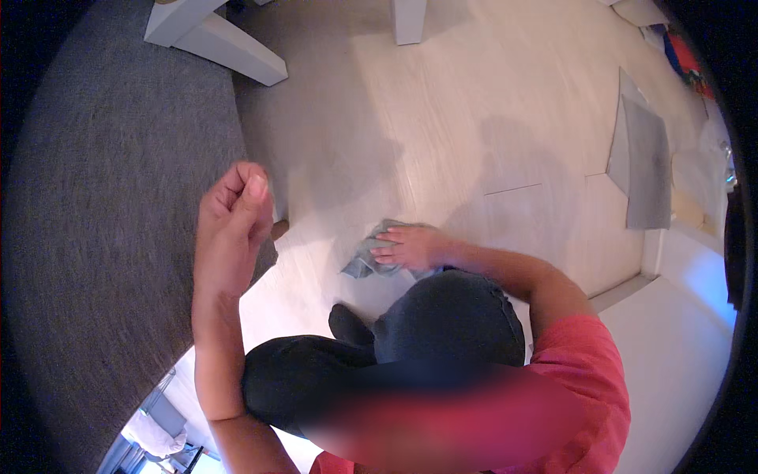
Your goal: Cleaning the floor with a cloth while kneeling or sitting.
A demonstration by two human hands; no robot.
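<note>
My right hand (411,247) lies flat, palm down, on a crumpled grey-green cloth (367,255), which rests on the pale wood-look floor (432,136). Its fingers point left and are slightly spread over the fabric. My left hand (240,204) is raised at the left, beside the edge of a dark grey textile surface (130,178). The fingers of that hand are curled in with the thumb against them, and nothing shows between them. Just below the cloth are my bent knees in dark trousers.
White furniture legs (408,21) stand on the floor at the top. Grey flat sheets or mats (648,166) lie at the right, by a doorway edge and a white panel (669,320). Red and blue items are at the far upper right. A white bundle (151,435) shows at the lower left.
</note>
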